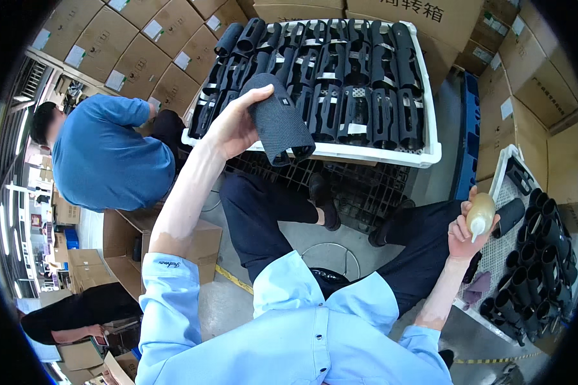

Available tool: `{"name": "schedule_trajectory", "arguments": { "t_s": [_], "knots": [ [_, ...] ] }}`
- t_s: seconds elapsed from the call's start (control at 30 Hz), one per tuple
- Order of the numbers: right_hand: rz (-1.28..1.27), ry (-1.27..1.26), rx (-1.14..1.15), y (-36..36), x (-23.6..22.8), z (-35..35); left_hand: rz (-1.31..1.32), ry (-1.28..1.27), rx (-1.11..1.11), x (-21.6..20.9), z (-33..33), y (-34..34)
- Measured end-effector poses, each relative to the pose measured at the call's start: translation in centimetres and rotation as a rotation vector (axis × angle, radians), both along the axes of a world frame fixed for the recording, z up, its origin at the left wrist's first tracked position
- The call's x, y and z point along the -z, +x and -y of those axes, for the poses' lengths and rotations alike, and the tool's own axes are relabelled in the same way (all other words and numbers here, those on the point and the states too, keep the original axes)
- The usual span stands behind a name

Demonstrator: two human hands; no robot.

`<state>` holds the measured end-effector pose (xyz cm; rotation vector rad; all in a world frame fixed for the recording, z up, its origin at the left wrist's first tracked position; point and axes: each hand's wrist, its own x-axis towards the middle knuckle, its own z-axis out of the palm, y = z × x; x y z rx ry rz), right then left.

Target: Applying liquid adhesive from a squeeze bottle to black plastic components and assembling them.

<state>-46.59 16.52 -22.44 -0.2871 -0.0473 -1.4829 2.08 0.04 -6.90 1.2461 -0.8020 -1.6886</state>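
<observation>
My left hand is closed around a black fabric-covered tube-shaped shell, raised at the near left edge of a white tray. Rows of similar black shells with long cutouts fill that tray. Off to the right, my right hand grips a squeeze bottle with yellowish contents, its white nozzle pointing down toward me. Just beyond the bottle is another black tube; whether my hand touches it cannot be told.
On the right, a second white tray carries piled black tubes and a purple cloth. A person in a blue shirt sits at left beside an open cardboard box. Stacked cartons and a blue pallet surround the work spot.
</observation>
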Motion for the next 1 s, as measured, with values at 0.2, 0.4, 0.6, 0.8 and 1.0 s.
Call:
{"name": "schedule_trajectory", "arguments": {
  "t_s": [0.2,0.4,0.6,0.8,1.0],
  "knots": [
    [0.094,0.018,-0.003,-0.2,0.5,0.2,0.338,-0.155,0.051,0.2,2.2,2.5],
    [0.059,-0.042,-0.048,-0.5,0.8,0.6,1.288,-0.487,0.058,-2.5,4.6,2.8],
    [0.058,0.047,0.056,-1.2,1.7,0.0,1.284,-0.580,0.165,-4.2,10.5,0.9],
    [0.096,0.115,0.095,-0.6,1.1,0.0,1.545,-1.153,0.184,-2.7,17.6,0.2],
    [0.127,0.171,0.137,0.1,0.1,0.0,1.757,-1.487,0.295,0.4,26.2,1.4]
  ]
}}
